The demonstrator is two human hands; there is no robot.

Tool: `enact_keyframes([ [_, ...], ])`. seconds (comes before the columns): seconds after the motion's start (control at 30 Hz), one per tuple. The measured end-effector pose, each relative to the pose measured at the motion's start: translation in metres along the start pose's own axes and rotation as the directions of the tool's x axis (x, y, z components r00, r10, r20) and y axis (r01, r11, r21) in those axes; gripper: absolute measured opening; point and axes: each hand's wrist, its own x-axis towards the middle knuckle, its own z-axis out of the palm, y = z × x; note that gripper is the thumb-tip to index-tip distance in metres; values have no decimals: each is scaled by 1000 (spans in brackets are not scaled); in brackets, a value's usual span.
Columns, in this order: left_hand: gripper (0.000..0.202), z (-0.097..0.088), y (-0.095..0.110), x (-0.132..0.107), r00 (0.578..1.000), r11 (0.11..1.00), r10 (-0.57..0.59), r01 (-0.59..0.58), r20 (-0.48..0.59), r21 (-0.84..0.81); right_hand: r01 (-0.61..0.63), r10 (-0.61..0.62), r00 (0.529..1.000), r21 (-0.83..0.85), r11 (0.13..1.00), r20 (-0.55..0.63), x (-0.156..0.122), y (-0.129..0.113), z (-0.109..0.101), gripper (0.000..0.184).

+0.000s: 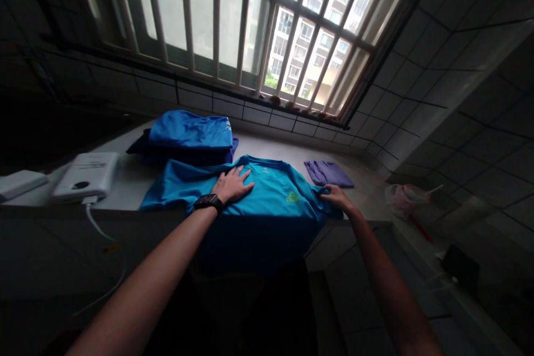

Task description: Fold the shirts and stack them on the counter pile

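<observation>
Just then, the left hand (232,184), flat and open below a black watch (208,202), pressed on a teal T-shirt (271,192) spread across the pale counter (271,144). The right hand (337,197) pinched its sleeve. Folded blue clothes (187,133) lay behind, a folded purple cloth (329,173) beside.

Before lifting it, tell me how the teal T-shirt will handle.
The teal T-shirt will probably hang floppy, since it lies in soft rumples on the counter. Its slight sheen suggests light, slippery fabric that may slide if pushed.
</observation>
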Motion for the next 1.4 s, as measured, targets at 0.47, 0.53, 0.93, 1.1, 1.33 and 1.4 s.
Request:
enact_keyframes([
  [0.47, 68, -3, 1, -1, 1000, 1000, -8, 9, 23, -16, -191, 219, 973, 282, 940, -71, 4, -9, -18, 19],
  [0.53, 68, -4, 2, -2, 1000, 1000, -10, 11, 27, -16, -185, 207, 978, 318, 930, -39, 5, -25, -17, 23],
  [0.93, 66, -7, 6, -5, 999, 1000, -28, 28, 26, -2, 86, -173, 934, 273, 958, 311, -22, -89, 22, 49],
  [1.1, 66, -6, 6, -5, 999, 1000, -30, 30, 15, 4, 374, -248, 877, -261, 890, 410, -36, -86, 75, 61],
  [1.33, 65, -7, 7, -7, 999, 999, -37, 37, 20, -1, 200, -34, 950, -522, 829, 309, -9, -83, 77, 67],
  [1.4, 65, -8, 7, -7, 999, 999, -37, 37, 17, -2, 138, 17, 963, -550, 824, 268, -1, -85, 75, 68],
])
